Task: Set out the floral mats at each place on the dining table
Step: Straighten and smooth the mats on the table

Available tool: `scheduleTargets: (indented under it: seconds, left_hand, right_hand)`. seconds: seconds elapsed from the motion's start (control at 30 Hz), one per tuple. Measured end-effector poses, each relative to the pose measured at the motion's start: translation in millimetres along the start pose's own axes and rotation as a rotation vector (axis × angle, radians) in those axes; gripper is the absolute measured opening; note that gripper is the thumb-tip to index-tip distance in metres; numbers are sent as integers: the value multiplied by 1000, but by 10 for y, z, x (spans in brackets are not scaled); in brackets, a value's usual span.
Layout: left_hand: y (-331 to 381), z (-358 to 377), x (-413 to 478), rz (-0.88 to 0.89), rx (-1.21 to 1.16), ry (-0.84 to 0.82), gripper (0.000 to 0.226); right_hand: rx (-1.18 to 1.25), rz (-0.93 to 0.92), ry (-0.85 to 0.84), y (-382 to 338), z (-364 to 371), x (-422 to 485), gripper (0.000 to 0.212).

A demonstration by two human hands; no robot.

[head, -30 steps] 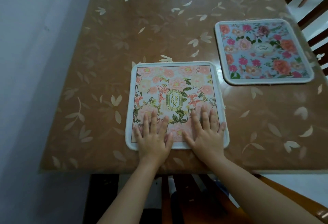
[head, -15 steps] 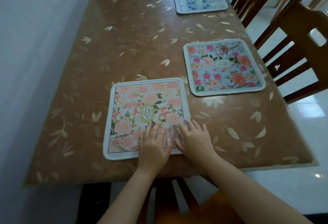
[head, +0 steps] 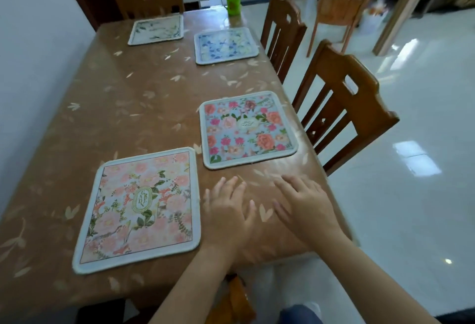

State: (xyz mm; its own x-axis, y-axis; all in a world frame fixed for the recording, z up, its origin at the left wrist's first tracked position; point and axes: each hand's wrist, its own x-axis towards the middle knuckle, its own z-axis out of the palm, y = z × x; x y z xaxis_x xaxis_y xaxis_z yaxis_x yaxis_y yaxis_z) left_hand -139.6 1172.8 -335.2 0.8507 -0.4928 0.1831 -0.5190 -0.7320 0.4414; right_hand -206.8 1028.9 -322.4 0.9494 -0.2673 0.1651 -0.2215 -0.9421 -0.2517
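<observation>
Several square floral mats lie flat on the brown leaf-patterned dining table [head: 123, 107]. A pink mat [head: 140, 208] sits at the near end. A blue mat with red and pink roses [head: 246, 129] lies at the right side. A blue-and-white mat [head: 226, 45] and a pale green-and-white mat [head: 156, 30] lie at the far end. My left hand [head: 227, 214] hovers over bare tablecloth just right of the pink mat, fingers straight and holding nothing. My right hand [head: 304, 204] is spread the same way near the table's right edge, also holding nothing.
A green plastic cup [head: 232, 2] stands at the far end of the table. Wooden chairs [head: 341, 107] stand along the right side, and another chair [head: 150, 0] at the far end. A white wall runs along the left. Glossy white floor lies to the right.
Both hands have lifted off the pink mat and moved right, over bare tablecloth. The view has tilted up and turned right, bringing the far mats, cup and chairs into sight.
</observation>
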Motion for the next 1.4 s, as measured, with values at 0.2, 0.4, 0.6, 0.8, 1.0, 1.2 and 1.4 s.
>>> scheduleTargets:
  seconds: [0.2,0.4,0.6,0.8,1.0,1.2,1.4]
  left_hand:
    - [925,288,132,154,83,18,39]
    - [1692,546,241,239,28,54,33]
    - [2212,800,382,325,-3,10,35]
    - [2581,1137,673,367,-21,-11,35]
    - [3204,1537,1113,411,-36,55,38]
    - [3772,1928,1779,364,-47,46,39]
    - [4024,2095,2416,225,-47,95,41]
  right_hand:
    - [49,56,105,791,-369,-202,37]
    - [29,101,136,1528,-691,-367,37]
    - [-32,130,162,2047,-913,-458,38]
    - [-68,159,222,2574,-1063,-474,39]
    - [-75,160,260,3314,-1203,-273,37]
    - [-62,133,240,4168,-1357,300,36]
    - [-42,23,237,4677,-1469,1018,35]
